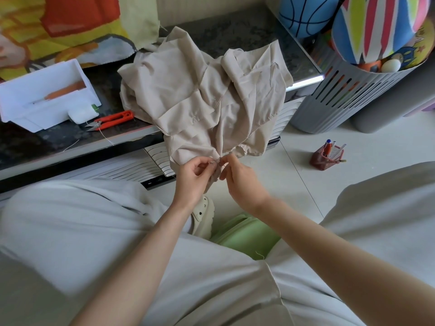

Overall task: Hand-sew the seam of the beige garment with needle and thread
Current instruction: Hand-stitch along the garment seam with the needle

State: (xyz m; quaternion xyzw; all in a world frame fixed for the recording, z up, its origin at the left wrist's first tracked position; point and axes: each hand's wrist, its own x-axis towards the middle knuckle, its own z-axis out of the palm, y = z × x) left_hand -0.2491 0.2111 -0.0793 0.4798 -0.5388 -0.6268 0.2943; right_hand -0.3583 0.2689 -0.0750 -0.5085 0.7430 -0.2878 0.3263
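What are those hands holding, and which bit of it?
The left hand and the right hand both pinch the beige garment at its bottom edge, where it hangs off the table.

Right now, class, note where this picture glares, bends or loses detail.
Head view: soft, even light, weak shadows; a glare strip on the table edge; the wide lens tilts the basket; the garment is sharp, but between the left hand and right hand the needle is too small to make out.
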